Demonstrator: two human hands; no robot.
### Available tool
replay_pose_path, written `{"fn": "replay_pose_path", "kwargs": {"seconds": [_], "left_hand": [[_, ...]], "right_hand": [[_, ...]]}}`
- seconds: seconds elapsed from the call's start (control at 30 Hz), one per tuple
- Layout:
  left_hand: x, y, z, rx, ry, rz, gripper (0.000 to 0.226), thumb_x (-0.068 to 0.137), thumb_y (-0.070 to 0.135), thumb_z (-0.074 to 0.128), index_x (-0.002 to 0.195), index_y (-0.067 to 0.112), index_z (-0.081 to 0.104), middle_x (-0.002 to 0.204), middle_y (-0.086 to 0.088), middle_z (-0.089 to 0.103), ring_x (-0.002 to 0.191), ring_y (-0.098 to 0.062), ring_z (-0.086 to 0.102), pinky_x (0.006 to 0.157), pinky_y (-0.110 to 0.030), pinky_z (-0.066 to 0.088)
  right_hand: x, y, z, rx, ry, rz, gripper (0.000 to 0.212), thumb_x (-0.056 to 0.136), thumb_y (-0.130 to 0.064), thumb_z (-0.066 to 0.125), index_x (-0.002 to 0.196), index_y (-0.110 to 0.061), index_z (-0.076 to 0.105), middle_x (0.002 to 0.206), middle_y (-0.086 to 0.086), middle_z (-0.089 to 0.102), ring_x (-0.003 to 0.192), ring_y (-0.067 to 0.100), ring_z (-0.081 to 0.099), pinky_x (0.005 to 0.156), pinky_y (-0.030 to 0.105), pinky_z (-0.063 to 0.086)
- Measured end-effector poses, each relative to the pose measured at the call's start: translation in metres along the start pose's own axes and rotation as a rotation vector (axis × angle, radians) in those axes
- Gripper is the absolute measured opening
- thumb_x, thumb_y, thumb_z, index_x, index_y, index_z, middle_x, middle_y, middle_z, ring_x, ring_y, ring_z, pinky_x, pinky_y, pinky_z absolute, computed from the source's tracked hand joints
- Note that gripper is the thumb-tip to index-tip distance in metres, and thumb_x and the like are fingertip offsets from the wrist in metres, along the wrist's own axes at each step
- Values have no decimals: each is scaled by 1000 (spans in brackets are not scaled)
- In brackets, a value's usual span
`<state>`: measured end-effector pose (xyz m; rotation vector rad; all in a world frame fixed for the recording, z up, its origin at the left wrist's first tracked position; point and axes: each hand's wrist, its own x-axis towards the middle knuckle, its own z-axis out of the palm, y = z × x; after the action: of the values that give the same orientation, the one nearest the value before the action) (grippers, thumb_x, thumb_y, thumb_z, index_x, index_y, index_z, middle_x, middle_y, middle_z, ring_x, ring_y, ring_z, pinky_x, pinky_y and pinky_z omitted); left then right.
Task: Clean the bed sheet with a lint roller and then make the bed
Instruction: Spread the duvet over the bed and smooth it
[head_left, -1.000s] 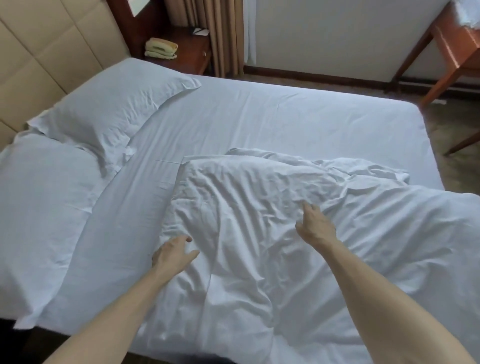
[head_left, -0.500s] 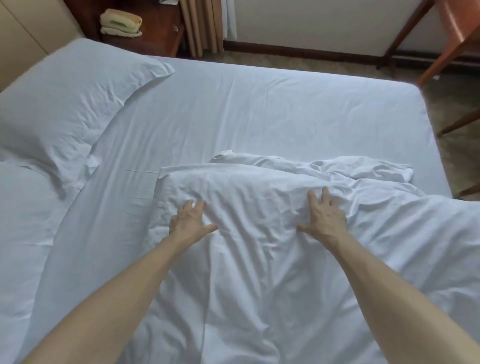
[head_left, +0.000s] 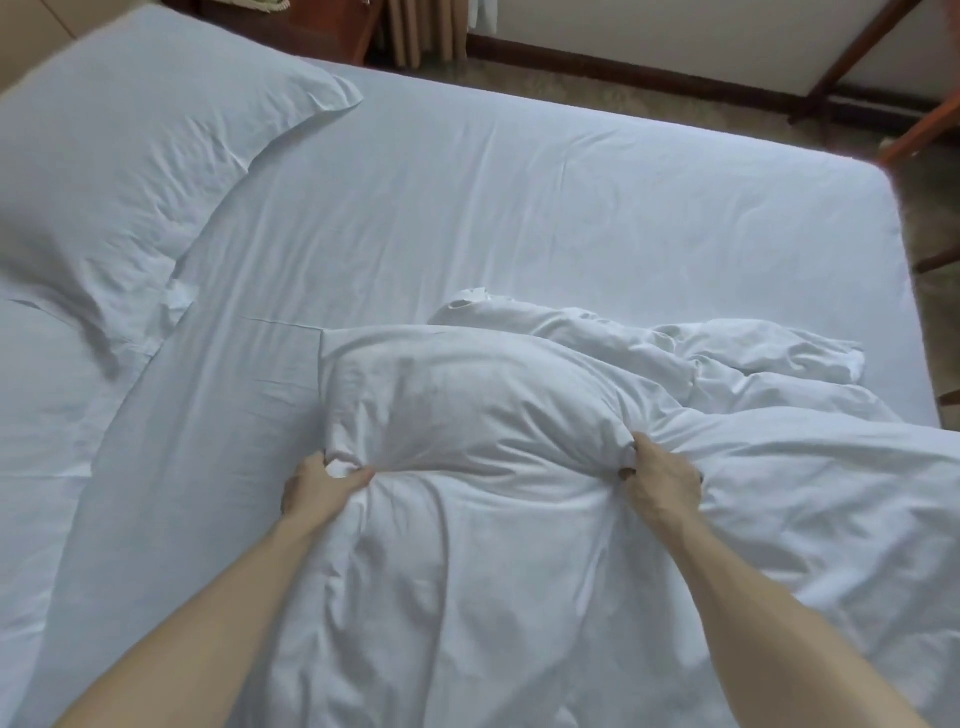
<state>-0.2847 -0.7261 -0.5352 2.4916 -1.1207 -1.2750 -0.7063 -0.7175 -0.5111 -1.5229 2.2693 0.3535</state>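
Left hand (head_left: 319, 486) and right hand (head_left: 657, 480), level at frame centre, clench duvet (head_left: 467, 405) bunches in their fingers (head_left: 640, 448); bare bed sheet (head_left: 519, 208) and pillow (head_left: 130, 156) lie toward upper left.

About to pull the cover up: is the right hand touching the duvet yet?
Touching. The head view shows the right hand gripping a bunched fold of the duvet, cloth puckering around it; the left hand grips it likewise.

Item count: one bed sheet (head_left: 519, 208); one crumpled white duvet (head_left: 493, 571), near right; two pillows, comprising the far-left pillow (head_left: 130, 130) and the near-left pillow (head_left: 41, 415); two hands, comprising the left hand (head_left: 317, 488) and the right hand (head_left: 660, 483).
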Motion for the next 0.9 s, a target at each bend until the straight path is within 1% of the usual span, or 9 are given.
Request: {"fn": "replay_pose_path", "kwargs": {"seconds": [0.07, 0.13, 0.2, 0.37, 0.53, 0.7, 0.77, 0.8, 0.9], "left_hand": [[-6, 4, 2, -15, 17, 42, 20, 81, 37, 83, 90, 25, 69, 104, -8, 71, 105, -34, 67, 83, -35, 49], [-13, 11, 0, 18, 78, 73, 21, 85, 37, 77, 97, 21, 68, 103, -10, 71, 102, -36, 66, 79, -36, 47], [-16, 22, -7, 62, 158, 115, 26, 89, 40, 73, 100, 18, 67, 104, -14, 72, 100, -39, 66, 75, -36, 45], [-21, 81, -52, 65, 338, 321, 33, 92, 39, 65, 77, 11, 59, 80, -13, 67, 84, -41, 64, 68, -38, 44], [-21, 163, -118, -54, 434, 472, 46, 88, 44, 72, 60, 17, 46, 60, -1, 52, 73, -38, 61, 62, -35, 36], [-27, 279, -197, -228, 610, 620, 49, 88, 43, 71, 59, 15, 44, 60, 0, 50, 69, -32, 51, 64, -34, 34], [-20, 312, -223, -270, 669, 660, 37, 90, 44, 68, 72, 13, 58, 78, -10, 66, 76, -33, 57, 66, -37, 41], [-15, 322, -232, -244, 669, 658, 32, 90, 45, 67, 89, 14, 66, 95, -13, 71, 87, -36, 62, 73, -39, 47], [3, 319, -236, -24, 549, 535, 59, 90, 50, 67, 136, 16, 53, 134, -13, 63, 121, -40, 58, 101, -48, 48]], "right_hand": [[-6, -2, 0, 43, 55, 33, 16, 85, -17, 57, 100, -22, 55, 97, 7, 71, 94, 34, 65, 69, 36, 31], [-11, -3, -5, 132, 110, 70, 12, 85, -13, 56, 93, -22, 53, 99, 7, 70, 95, 34, 65, 69, 36, 31], [-12, -5, -14, 204, 186, 87, 23, 81, -9, 56, 99, -23, 58, 106, 7, 70, 98, 34, 64, 69, 36, 32], [-6, -20, -66, 331, 412, 84, 49, 76, -3, 56, 119, -24, 65, 112, 10, 71, 100, 37, 65, 77, 39, 42], [24, -41, -170, 353, 582, 19, 45, 81, -11, 51, 118, -27, 70, 122, 7, 69, 109, 35, 63, 88, 38, 45], [52, -85, -303, 469, 768, -36, 43, 78, -9, 53, 115, -24, 70, 106, 14, 71, 101, 41, 62, 81, 40, 45], [64, -102, -345, 585, 832, -29, 47, 78, -9, 50, 118, -27, 69, 109, 10, 72, 107, 38, 61, 86, 40, 47], [73, -109, -360, 643, 826, -33, 49, 80, -9, 49, 121, -28, 69, 115, 8, 71, 113, 35, 60, 92, 39, 47], [97, -130, -381, 637, 692, -98, 51, 89, -12, 52, 139, -25, 57, 140, 7, 58, 131, 30, 51, 111, 38, 39]]}}
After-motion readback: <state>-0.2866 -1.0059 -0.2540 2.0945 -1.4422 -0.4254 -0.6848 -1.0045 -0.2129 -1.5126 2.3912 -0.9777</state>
